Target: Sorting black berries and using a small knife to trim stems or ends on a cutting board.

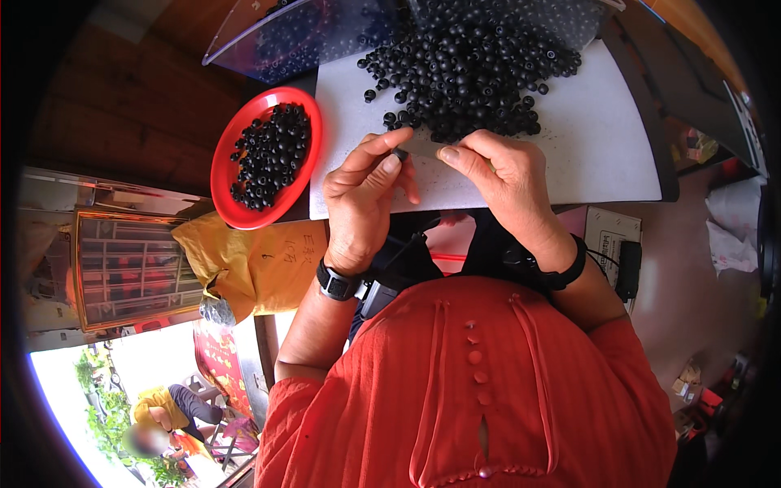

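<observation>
Left hand point(362, 183), head view: thumb and fingers pinched on one small black piece point(399, 153), above the near part of the white board point(602, 146). Right hand point(512, 179): thumb and bent fingers closed on a thin, flat blade point(423, 148), likewise above the board; tip directed at the held piece, contact too small to tell. Heap of round black pieces point(464, 73), numerous: far half of the board. Clear plastic bin point(281, 45), more black pieces showing through its wall: far left of the board. Red dish point(220, 191), one, holding black beads point(272, 154): at the board's left edge. Yellow bag point(252, 264), one: off the board's near left corner.
</observation>
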{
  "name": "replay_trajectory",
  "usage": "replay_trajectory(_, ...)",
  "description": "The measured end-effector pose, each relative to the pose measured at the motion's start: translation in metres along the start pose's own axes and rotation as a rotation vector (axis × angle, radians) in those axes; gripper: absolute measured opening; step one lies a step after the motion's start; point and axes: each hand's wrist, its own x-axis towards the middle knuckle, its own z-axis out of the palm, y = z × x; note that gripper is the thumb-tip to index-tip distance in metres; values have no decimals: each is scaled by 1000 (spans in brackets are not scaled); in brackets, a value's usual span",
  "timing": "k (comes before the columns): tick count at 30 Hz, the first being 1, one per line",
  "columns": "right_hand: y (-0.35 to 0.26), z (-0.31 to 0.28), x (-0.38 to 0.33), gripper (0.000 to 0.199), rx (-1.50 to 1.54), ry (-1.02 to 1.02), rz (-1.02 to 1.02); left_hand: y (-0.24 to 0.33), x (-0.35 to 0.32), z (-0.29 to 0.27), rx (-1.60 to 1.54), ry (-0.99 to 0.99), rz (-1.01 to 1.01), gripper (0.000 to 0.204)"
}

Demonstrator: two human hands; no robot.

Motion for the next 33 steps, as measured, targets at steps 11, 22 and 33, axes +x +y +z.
replay_trajectory(11,9,8,-2,32,-165,101,-194,-3,2,0,32,-8,36,27)
replay_trajectory(22,0,3,-5,17,79,81,-24,11,-7,6,51,85,24,24)
replay_trajectory(33,9,5,-6,20,91,131,-71,70,20,-72,1313,273,446,31)
